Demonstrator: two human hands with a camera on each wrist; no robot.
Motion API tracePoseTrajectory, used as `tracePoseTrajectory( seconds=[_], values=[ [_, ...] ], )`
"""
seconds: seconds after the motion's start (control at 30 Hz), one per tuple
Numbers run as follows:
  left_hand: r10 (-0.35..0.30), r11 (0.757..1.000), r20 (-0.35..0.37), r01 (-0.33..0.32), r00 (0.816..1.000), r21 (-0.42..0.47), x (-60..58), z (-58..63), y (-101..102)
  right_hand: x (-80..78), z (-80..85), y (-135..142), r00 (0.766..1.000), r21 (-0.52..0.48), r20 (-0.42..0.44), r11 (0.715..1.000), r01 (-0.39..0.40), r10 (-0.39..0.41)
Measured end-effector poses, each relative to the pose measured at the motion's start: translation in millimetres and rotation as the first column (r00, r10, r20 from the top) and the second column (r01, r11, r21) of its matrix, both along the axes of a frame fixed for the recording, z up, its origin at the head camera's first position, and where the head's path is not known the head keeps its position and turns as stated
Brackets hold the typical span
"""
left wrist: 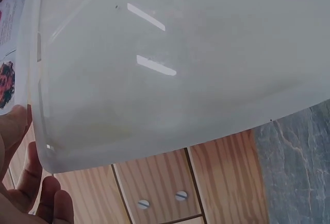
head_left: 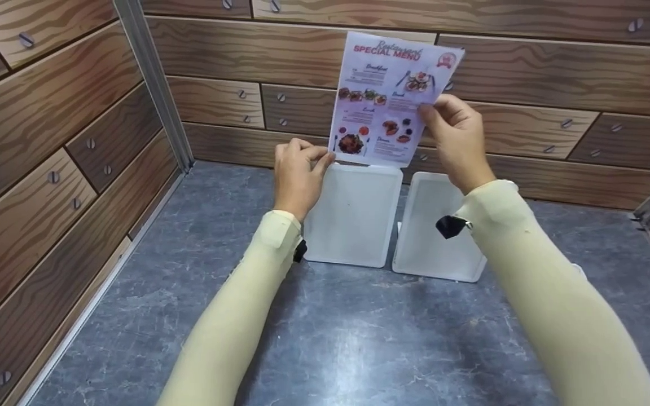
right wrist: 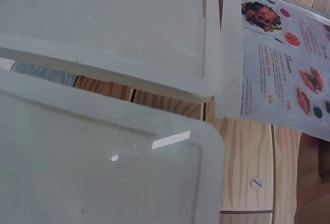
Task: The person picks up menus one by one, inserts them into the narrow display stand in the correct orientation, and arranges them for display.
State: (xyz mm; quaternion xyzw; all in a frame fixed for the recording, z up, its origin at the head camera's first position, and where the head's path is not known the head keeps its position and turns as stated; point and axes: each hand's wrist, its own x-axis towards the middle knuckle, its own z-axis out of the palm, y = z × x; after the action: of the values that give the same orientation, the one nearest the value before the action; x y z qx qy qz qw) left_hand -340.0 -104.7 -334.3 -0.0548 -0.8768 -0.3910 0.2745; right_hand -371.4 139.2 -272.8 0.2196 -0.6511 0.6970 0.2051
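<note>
A printed restaurant menu sheet (head_left: 381, 101) stands upright above a white, blank display stand (head_left: 353, 217). Its lower edge is close to the stand's top edge; whether it sits in a slot there cannot be told. My left hand (head_left: 299, 177) pinches the sheet's lower left corner, beside the stand's top corner. Thumb and fingers of my right hand (head_left: 457, 141) pinch the sheet's right edge about halfway up. In the right wrist view the menu (right wrist: 289, 64) lies against the stand's top rim, with the left fingertips at its corner.
A second white, blank stand (head_left: 435, 256) leans just to the right, partly covered by the right wrist and its black camera (head_left: 450, 226). Both stands rest on a grey marbled tabletop (head_left: 325, 332). Wood-plank patterned walls (head_left: 218, 98) enclose the back and sides.
</note>
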Motion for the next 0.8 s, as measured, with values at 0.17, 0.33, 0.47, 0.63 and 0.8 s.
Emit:
tracePoseTrajectory(
  seconds=[0.17, 0.33, 0.47, 0.63, 0.8],
  values=[
    [-0.008, 1.000, 0.029, 0.008, 1.000, -0.005, -0.6, -0.6, -1.7, 1.9, -2.8, 2.3, 0.999, 0.109, 0.052, 0.994, -0.015, 0.009],
    [-0.027, 0.999, 0.060, 0.029, 0.998, -0.020, 0.1, -0.1, -1.6, 3.1, -3.6, 0.8, 0.995, 0.134, 0.098, 0.991, 0.019, -0.033],
    [-0.048, 0.999, 0.070, 0.049, 0.996, -0.018, 0.5, 0.8, -2.1, 2.6, -1.3, -2.1, 0.993, 0.143, 0.104, 0.989, 0.038, -0.053],
    [-0.046, 0.998, 0.075, 0.049, 0.996, -0.038, 0.1, 0.5, -4.6, -0.2, -1.0, -5.1, 0.996, 0.136, 0.078, 0.990, 0.040, -0.051],
    [-0.047, 0.998, 0.076, 0.050, 0.996, -0.042, 0.2, -0.1, -6.2, -4.0, -3.4, -5.6, 0.997, 0.128, 0.045, 0.990, 0.058, -0.065]
  ],
)
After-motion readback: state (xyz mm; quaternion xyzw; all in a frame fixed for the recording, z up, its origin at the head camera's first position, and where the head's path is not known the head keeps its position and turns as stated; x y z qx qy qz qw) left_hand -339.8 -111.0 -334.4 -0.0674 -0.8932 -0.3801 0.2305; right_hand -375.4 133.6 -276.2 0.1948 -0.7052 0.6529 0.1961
